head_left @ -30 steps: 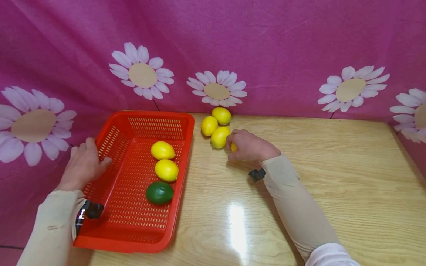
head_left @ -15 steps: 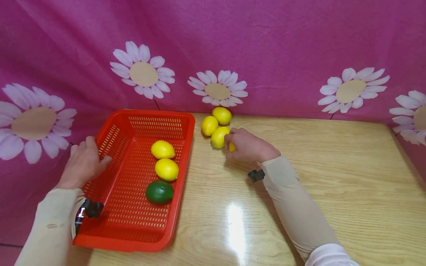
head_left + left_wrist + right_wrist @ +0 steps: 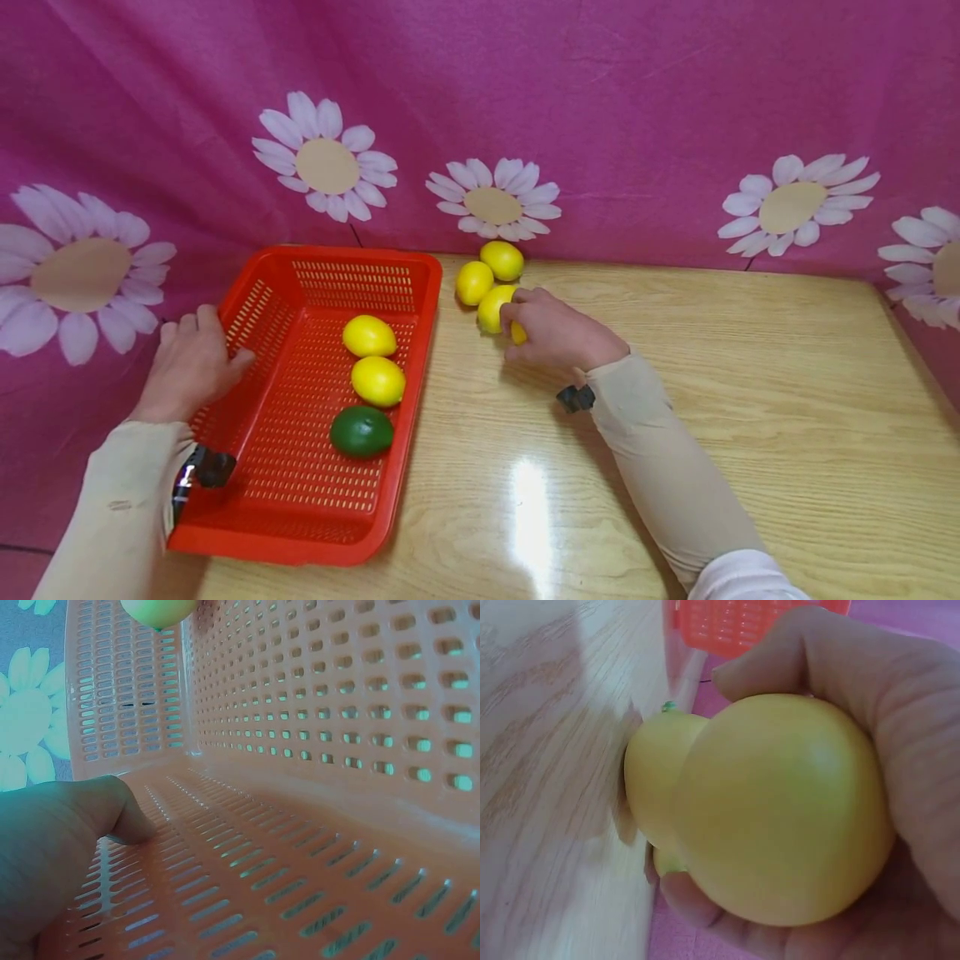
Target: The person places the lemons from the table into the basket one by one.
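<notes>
- The right hand (image 3: pixel 558 333) sits near the worktop's (image 3: pixel 712 375) back edge, fingers curled round a lemon (image 3: pixel 780 817); this grip is closed on it, with only a sliver of yellow showing past the fingers in the head view
- The wrist view shows the held lemon filling the palm, thumb over its top, and a second lemon (image 3: pixel 656 780) touching it from behind
- That second lemon (image 3: pixel 491 307) lies on the worktop against the hand; two more lemons (image 3: pixel 474 282) (image 3: pixel 502 260) lie just behind it, close to the pink cloth (image 3: pixel 600 108)
- The left hand (image 3: pixel 191 362) rests on the left rim of the red basket (image 3: pixel 330 533), thumb hooked inside the wall, fingers over the outside; its grip is on the rim
- The basket stands at the worktop's left edge, holding two lemons (image 3: pixel 369 336) (image 3: pixel 378 381) and a green fruit (image 3: pixel 362 431) in a row along its right side
</notes>
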Motion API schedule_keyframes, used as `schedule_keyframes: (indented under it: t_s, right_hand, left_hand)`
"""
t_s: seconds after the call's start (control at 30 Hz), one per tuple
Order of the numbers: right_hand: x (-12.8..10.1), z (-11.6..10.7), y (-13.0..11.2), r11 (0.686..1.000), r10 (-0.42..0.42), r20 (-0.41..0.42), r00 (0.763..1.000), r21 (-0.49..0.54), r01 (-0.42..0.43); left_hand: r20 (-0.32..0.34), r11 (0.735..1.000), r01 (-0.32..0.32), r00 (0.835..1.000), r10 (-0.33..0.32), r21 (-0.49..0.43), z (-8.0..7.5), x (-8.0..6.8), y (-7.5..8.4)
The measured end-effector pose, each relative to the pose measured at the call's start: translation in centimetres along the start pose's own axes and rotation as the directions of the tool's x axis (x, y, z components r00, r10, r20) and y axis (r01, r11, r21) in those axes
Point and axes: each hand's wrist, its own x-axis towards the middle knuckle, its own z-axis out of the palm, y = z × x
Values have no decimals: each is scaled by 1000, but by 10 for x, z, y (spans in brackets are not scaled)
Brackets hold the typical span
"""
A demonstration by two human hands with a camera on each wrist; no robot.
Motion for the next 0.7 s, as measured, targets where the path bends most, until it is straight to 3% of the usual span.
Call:
schedule_keyframes:
  t_s: [0.33,0.7]
  right_hand:
    - [-1,1,-3,998,-58,-49,997,-11,57]
    - [-1,-1,-6,998,-60,-48,997,-17,59]
  left_hand:
    - [-17,999,11,1000,-10,38,0,1,0]
    - [-32,999,4,999,-2,48,0,1,0]
